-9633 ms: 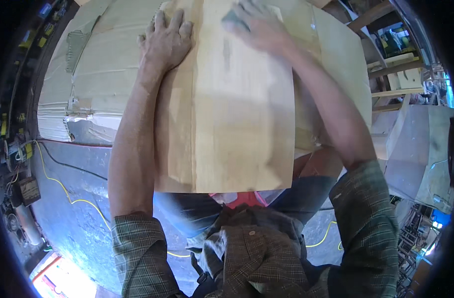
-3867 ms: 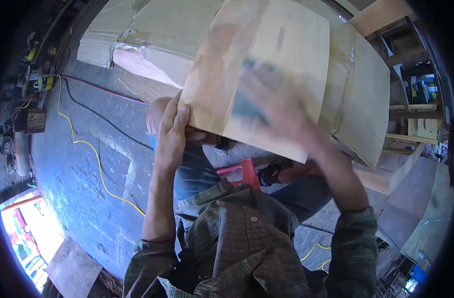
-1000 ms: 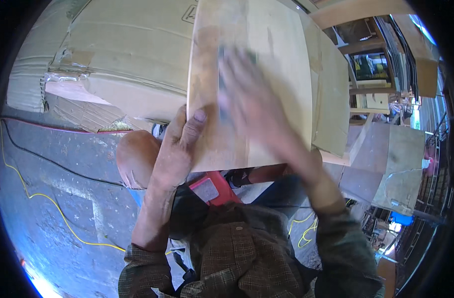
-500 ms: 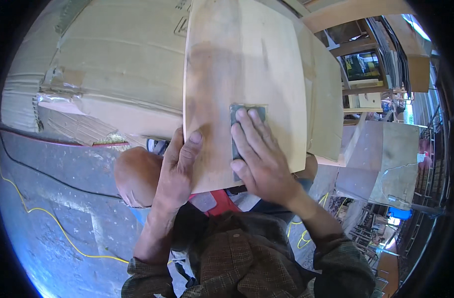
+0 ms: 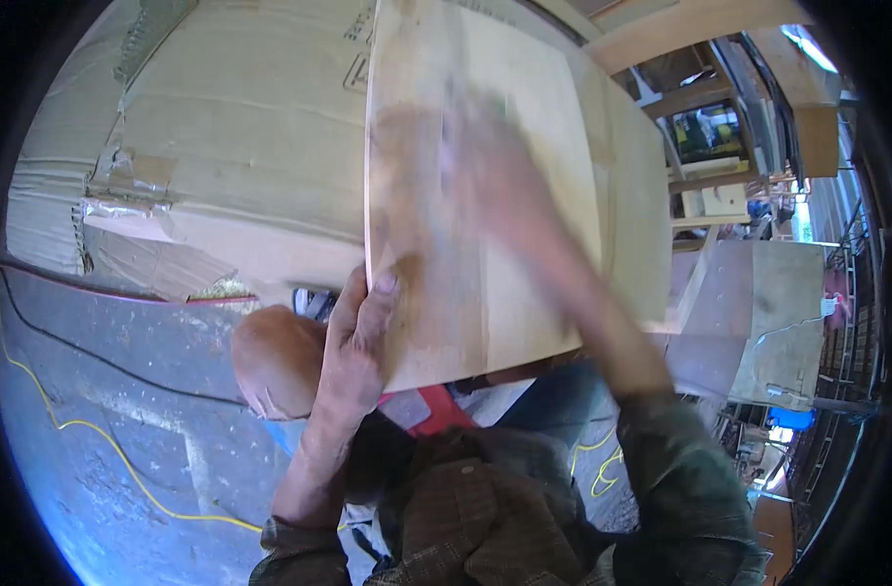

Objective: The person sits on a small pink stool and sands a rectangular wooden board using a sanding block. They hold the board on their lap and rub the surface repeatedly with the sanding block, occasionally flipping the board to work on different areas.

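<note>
Left hand (image 5: pixel 358 327) is gripping the plywood panel (image 5: pixel 485 195) edge; right hand (image 5: pixel 495 166) (blurred, fingers' state unclear) is pressing — panel may slip sideways.

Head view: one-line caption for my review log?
Left hand steadies a pale wooden board by its lower edge while the blurred right hand lies on its face.

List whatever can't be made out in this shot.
- Right hand: motion-blurred in the head view; anything held can't be seen.
- Wooden board: top cut off by the picture edge.
- Left hand: fingertips hidden behind the board's edge.
- Shelf clutter: too small.
</note>
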Available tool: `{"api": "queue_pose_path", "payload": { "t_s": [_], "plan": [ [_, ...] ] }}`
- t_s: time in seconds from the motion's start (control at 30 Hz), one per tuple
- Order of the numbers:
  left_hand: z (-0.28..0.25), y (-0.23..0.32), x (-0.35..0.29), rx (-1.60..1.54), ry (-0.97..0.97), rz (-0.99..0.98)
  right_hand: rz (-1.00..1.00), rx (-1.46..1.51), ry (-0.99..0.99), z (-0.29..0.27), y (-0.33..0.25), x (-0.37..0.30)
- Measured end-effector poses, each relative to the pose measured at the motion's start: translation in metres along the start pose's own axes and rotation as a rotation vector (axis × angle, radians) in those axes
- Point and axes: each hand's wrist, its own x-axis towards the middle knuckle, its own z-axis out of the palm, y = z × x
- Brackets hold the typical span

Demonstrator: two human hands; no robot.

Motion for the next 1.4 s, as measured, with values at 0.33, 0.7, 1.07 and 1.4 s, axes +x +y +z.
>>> {"api": "queue_pose_path", "payload": {
  "t_s": [0.33, 0.7, 1.07, 1.4],
  "plan": [
    [-0.003, -0.001, -0.002, 0.056, -0.082, 0.017, 0.157, 0.214, -0.132, -0.007, -0.001, 0.035],
    [-0.004, -0.006, -0.002, -0.028, -0.035, -0.009, 0.114, 0.221, -0.038, 0.012, 0.022, 0.046],
    [0.0, -0.008, 0.0, -0.035, -0.085, -0.001, 0.388, 0.193, -0.145, 0.023, 0.089, 0.097],
    [-0.002, -0.007, -0.002, -0.095, -0.091, 0.022, 0.43, 0.04, -0.42, -0.01, 0.063, 0.122]
  ]
}}
